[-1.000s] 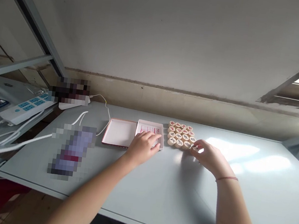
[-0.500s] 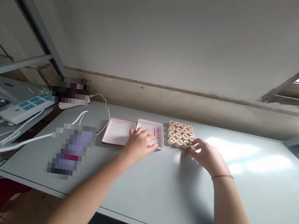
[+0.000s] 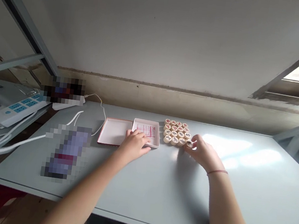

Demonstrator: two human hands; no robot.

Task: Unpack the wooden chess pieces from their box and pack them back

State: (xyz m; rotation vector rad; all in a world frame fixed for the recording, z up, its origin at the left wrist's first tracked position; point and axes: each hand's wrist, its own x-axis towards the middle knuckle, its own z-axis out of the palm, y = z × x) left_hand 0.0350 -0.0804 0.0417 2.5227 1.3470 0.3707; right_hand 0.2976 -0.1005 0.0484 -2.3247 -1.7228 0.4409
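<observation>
Round Chinese chess pieces (image 3: 174, 133), marked in red and black, stand in stacked rows on the grey table. My right hand (image 3: 204, 153) closes thumb and fingers round the chess piece (image 3: 189, 144) at the block's near right corner. That piece sits against its neighbours. Over the near edge of a shallow white box tray (image 3: 156, 127) lies my left hand (image 3: 134, 144), fingers spread and holding nothing. A sheet printed with a red grid (image 3: 145, 129) shows inside this tray, partly hidden by the fingers. The matching tray (image 3: 114, 128), bare inside, adjoins it on the left.
A blurred-out purple object (image 3: 68, 152) lies on the table's left side. White cables and a power strip (image 3: 19, 107) with blue sockets are at the far left, by a metal frame (image 3: 26, 18). The wall (image 3: 158, 47) rises behind the table.
The view has shifted slightly, so everything sits further left in it. My right fingers still grip the corner piece, which now shows more of its top. My left hand stays on the tray.
</observation>
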